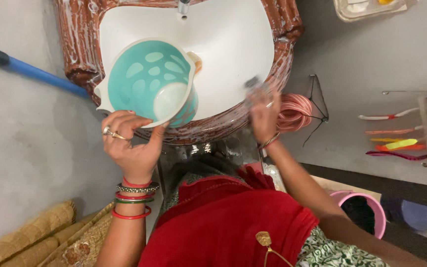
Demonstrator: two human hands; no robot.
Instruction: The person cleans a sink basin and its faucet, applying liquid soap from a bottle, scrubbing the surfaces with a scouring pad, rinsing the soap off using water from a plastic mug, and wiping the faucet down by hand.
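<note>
- Left hand [133,143] up at the near rim of the washbasin [233,44], grip curled round the lip of a teal-and-white plastic jug [150,89].
- Jug tilted on its side over the white bowl, open mouth facing up at the camera.
- Right hand [264,116] on the brown tiled edge of the basin, grip pinched on a small blurred scrubber [254,85].
- Soap streaks across the brown rim.
- Coiled pink hose [295,111] just beside the right hand.
- Blue handle [30,71] far left.
</note>
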